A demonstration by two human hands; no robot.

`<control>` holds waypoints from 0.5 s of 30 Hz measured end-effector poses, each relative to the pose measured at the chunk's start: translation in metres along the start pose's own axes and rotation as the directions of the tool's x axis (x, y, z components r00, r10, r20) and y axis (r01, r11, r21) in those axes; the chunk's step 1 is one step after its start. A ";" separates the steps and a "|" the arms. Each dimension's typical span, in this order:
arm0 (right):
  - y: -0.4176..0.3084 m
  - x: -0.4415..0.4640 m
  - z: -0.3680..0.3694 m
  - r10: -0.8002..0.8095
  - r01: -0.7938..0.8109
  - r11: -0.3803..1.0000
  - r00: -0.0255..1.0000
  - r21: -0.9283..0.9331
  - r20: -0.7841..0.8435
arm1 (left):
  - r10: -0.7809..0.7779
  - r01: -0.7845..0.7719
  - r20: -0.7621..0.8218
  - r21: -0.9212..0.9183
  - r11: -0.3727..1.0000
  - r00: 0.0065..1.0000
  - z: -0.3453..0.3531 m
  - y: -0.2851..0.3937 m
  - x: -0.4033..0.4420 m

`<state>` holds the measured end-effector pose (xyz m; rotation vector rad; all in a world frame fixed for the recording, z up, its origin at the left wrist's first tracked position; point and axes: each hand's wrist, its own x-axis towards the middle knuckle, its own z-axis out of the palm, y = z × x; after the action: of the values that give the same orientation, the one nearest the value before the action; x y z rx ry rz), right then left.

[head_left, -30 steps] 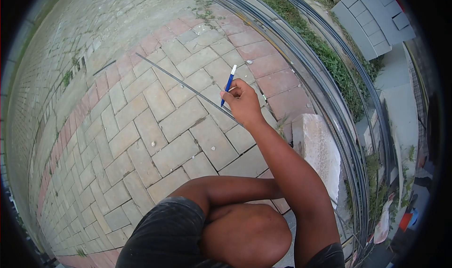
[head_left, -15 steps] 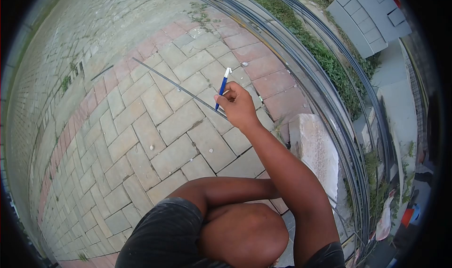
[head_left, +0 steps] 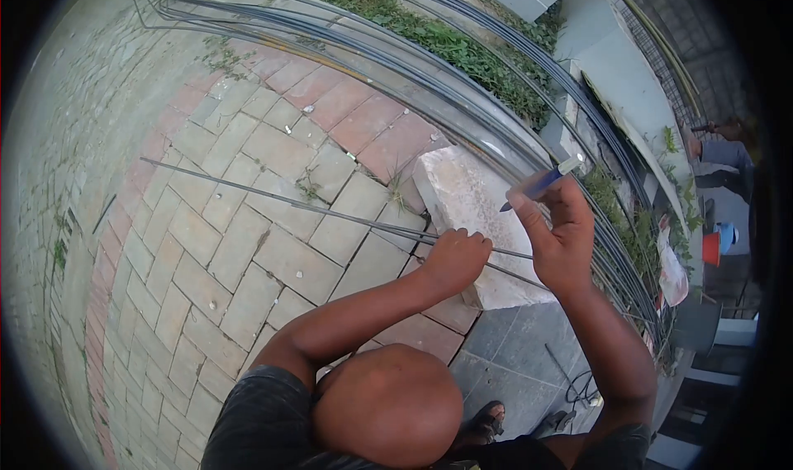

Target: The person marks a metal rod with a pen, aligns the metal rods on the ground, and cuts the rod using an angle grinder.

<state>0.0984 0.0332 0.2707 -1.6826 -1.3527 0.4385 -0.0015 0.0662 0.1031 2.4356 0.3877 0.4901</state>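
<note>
My left hand [head_left: 457, 262] is closed around thin dark metal rods [head_left: 330, 212]. The rods stretch left over the paving, and their right ends cross a pale stone block [head_left: 446, 181]. To the right of it, my right hand [head_left: 566, 243] pinches a blue pen [head_left: 541, 184] with a white end, raised over the block. The pen is slightly blurred, and its dark tip points down and left. How many rods lie inside my left fist is hidden.
Long bundled rods [head_left: 446, 82] curve past the block on the far side, beside grass [head_left: 429, 36]. Dark floor tiles [head_left: 516, 338] lie near my foot, with a coil of black wire [head_left: 585, 387]. Another person [head_left: 723, 152] is at the right, near a red and blue container [head_left: 712, 247].
The view has swung right. My right hand has carried the pen from above the paving to over the stone block. My left hand, hidden before, now shows gripping the rods.
</note>
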 end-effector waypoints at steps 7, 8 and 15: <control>-0.061 -0.149 -0.234 0.006 -0.196 0.653 0.967 -0.731 -0.255 | 0.298 -0.285 -0.145 0.103 0.953 0.944 -0.011 0.031 0.072; -0.066 -0.181 -0.264 0.011 -0.235 0.532 0.963 -0.814 -0.270 | 0.347 -0.331 -0.161 0.119 0.936 0.924 -0.010 0.039 0.086; -0.032 -0.446 -0.306 0.576 -0.905 0.280 0.425 -0.320 -0.699 | 0.616 -0.597 0.060 0.335 0.729 0.786 0.012 0.123 0.173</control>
<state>0.1545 -0.5007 0.3448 -2.8462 -0.1386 0.0062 0.1768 0.0326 0.2146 2.8718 -0.3743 0.8249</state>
